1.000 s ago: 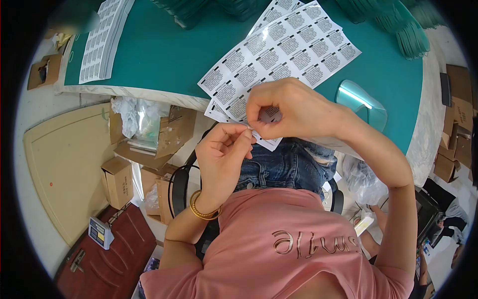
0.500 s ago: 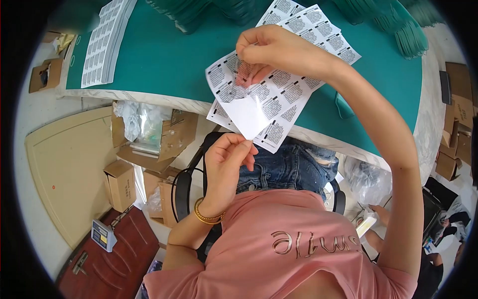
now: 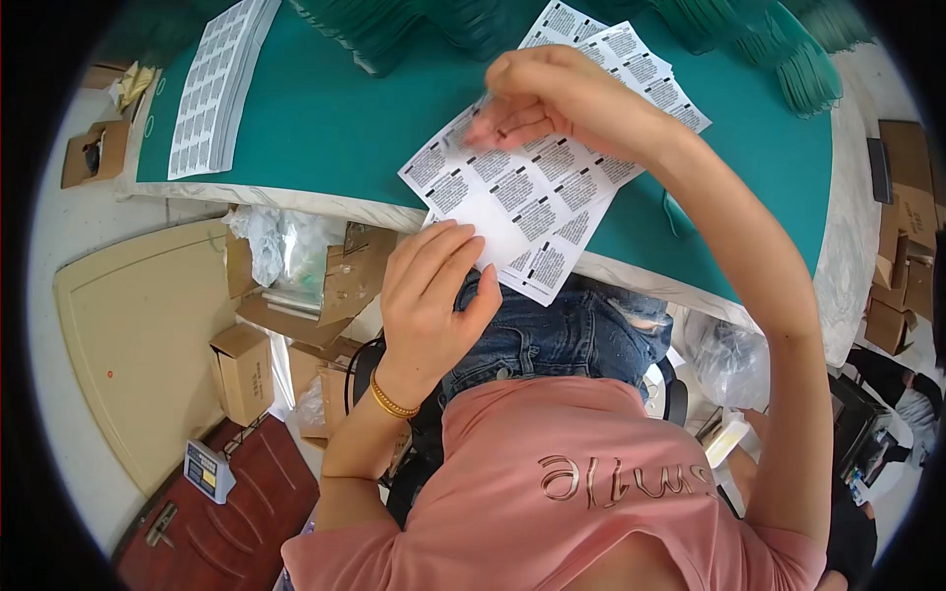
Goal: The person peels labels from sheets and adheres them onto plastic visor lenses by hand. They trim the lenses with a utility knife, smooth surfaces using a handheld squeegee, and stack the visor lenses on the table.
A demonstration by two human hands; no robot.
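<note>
A sheet of printed labels (image 3: pixel 510 187), with rows of small black text blocks, lies on top of other sheets at the table's near edge. A blank white patch shows near its lower left corner. My left hand (image 3: pixel 434 286) lies over that corner, fingers stretched and fingertips on the paper, thumb apart. Above the sheet's upper part, my right hand (image 3: pixel 552 103) is bent at the wrist with its fingers curled. Its fingertips are smeared by motion, and whatever they hold cannot be made out. More label sheets (image 3: pixel 631 59) stick out behind it.
A stack of label sheets (image 3: pixel 212 98) lies at the left of the green table mat (image 3: pixel 325 128). Green stacked pieces (image 3: pixel 434 30) stand along the back, with more (image 3: pixel 803 74) at the right. Below the table's left edge is an open carton (image 3: pixel 345 271) with plastic bags.
My left hand has let go of the sheet's corner and moved up, flattening onto it. The lifted sheet now lies flatter. My right hand's fingers have curled, and the clear film no longer shows plainly.
</note>
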